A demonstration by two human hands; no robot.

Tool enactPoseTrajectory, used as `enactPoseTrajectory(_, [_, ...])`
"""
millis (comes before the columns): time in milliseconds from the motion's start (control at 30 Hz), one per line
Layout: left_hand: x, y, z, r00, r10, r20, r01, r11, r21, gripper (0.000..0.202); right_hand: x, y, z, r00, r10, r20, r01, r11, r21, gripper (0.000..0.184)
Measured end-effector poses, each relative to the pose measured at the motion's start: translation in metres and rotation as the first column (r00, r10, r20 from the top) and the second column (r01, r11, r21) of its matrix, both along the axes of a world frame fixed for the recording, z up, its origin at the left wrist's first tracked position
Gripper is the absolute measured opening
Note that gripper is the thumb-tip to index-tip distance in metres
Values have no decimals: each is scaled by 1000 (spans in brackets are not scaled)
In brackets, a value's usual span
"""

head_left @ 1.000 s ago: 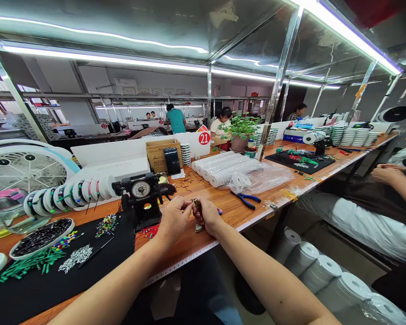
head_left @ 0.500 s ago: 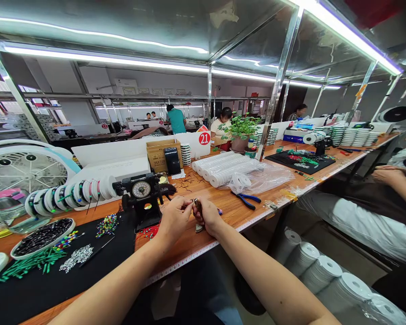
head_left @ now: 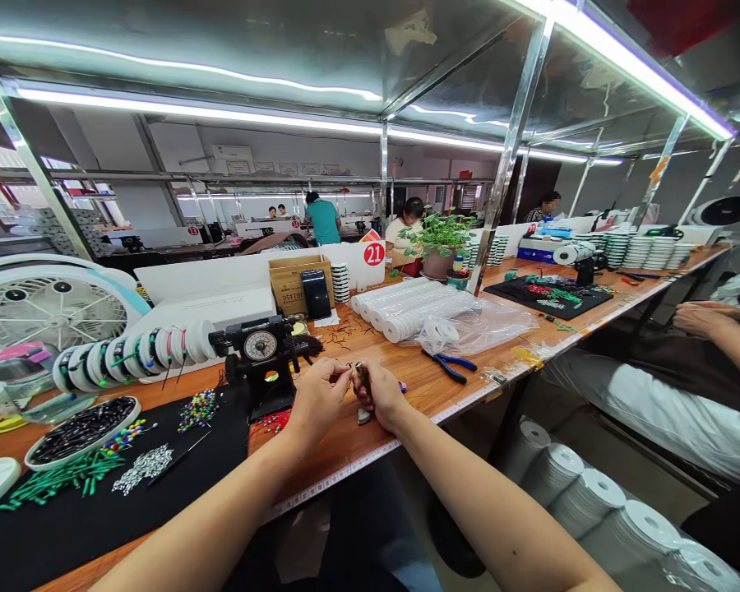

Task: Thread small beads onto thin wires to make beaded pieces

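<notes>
My left hand (head_left: 321, 393) is closed in a pinch, thumb and forefinger pressed together. Whatever they hold is too small to make out. Close beside its fingertips, my right hand (head_left: 382, 393) wraps round a small dark brown tool (head_left: 363, 378) with a shiny metal end pointing up. The kind of tool is hidden by the fingers. Both hands are just above the wooden table (head_left: 321, 460), near its front edge. A small pale object (head_left: 363, 417) shows under my right hand. To the left stands a black winding machine (head_left: 259, 353) with a round dial, bearing a row of white spools (head_left: 136, 358).
Blue-handled pliers (head_left: 449, 366) lie right of my hands, before wrapped white spools (head_left: 407, 308). On the black mat (head_left: 178, 510) are green tubes (head_left: 62, 477), coloured beads (head_left: 198, 409) and silver bits (head_left: 141, 469). A co-worker's hands (head_left: 706, 316) are at far right.
The camera view has shifted very slightly, so the scene sits a little further right. Both hands keep the same pose and place.
</notes>
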State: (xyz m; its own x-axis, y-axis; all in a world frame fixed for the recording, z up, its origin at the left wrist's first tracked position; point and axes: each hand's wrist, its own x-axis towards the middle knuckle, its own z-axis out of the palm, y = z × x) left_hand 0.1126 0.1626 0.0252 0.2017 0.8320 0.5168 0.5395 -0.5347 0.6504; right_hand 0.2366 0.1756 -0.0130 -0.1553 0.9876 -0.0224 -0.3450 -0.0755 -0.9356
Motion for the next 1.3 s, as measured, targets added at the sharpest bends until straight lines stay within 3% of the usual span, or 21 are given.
enactPoseTrajectory(133, [-7,-18,5,998,-22,66,25,999,-38,16,0,-1,-1,995,-24,96,20,999,39,56])
enactPoseTrajectory(200, [-15,-29,8,983,-27,180,56,986,-154,17,1,-3,2,983,-51,178,39,997,66,61])
enactPoseTrajectory(300, [-31,-46,14,940,15,340,116,925,-362,21,8,-5,9,928,-134,347,87,985,147,56])
enactPoseTrajectory(400, [-47,-61,16,900,43,434,178,872,-455,24,30,-4,15,791,-274,547,148,953,263,31])
enactPoseTrajectory(500, [-58,-75,14,839,102,535,228,826,-515,26,60,0,14,584,-373,721,188,926,328,12])
enactPoseTrajectory(633, [-68,-95,15,737,171,654,321,763,-562,27,88,1,15,341,-381,859,171,924,342,11])
enactPoseTrajectory(767, [-78,-115,19,658,265,704,333,736,-589,28,71,-18,32,239,-435,868,96,900,425,13])
enactPoseTrajectory(800, [-80,-120,19,634,286,719,338,734,-590,27,58,-27,37,259,-444,858,52,893,447,16])
enactPoseTrajectory(867, [-85,-128,18,583,308,752,351,738,-576,25,26,-53,46,399,-377,836,-97,889,447,20])
enactPoseTrajectory(933, [-89,-136,16,545,307,780,369,747,-552,23,-9,-81,50,691,-57,720,-319,870,375,26])
enactPoseTrajectory(1000, [-92,-145,13,523,299,798,387,752,-535,21,-39,-106,48,819,259,511,-441,855,273,31])
enactPoseTrajectory(1067, [-97,-154,10,513,303,803,401,742,-536,20,-60,-123,42,851,400,340,-469,870,153,29])
enactPoseTrajectory(1167, [-109,-166,3,548,298,781,407,721,-561,20,-75,-136,33,855,428,292,-465,883,69,21])
enactPoseTrajectory(1233, [-119,-173,-2,611,322,723,279,767,-578,22,-79,-140,29,845,408,345,-462,882,90,18])
enactPoseTrajectory(1300, [-129,-181,-9,669,388,634,57,824,-564,23,-83,-144,27,842,333,425,-429,891,151,17])
